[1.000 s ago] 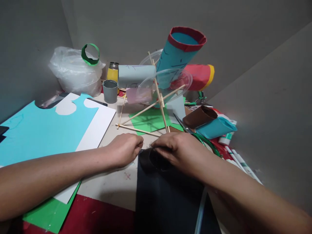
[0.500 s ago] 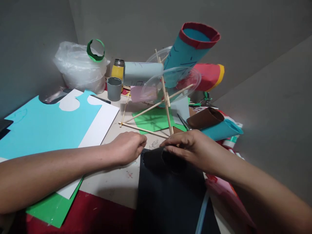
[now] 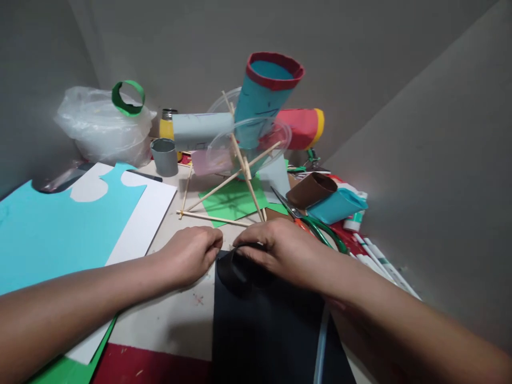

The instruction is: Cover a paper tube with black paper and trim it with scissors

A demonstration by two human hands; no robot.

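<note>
Head camera view, looking down at a cluttered craft bench [image 3: 176, 314] set in a grey corner. Two bare forearms reach in from the bottom corners and meet near the middle.

The left hand [image 3: 192, 253] is closed in a loose fist, its fingertips pinching the left end of a curl in a black paper sheet [image 3: 264, 330]. The right hand [image 3: 280, 248] lies over the top of that curl [image 3: 236, 272], fingers bent down around it and gripping.

The black paper sheet lies on the bench directly in front of the person, running from the hands back to the bottom edge of the picture. Only its far edge is rolled over into a short loop. The rest lies flat, so the rolling looks barely begun, with nearly the whole sheet left to wind up.

Just beyond the hands stands a frame of thin wooden sticks [image 3: 240, 176] carrying a blue paper tube with a red rim [image 3: 264, 101]. Green-handled scissors [image 3: 316, 226] lie to the right, near the right hand. A light blue sheet [image 3: 60, 229] lies to the left.
</note>
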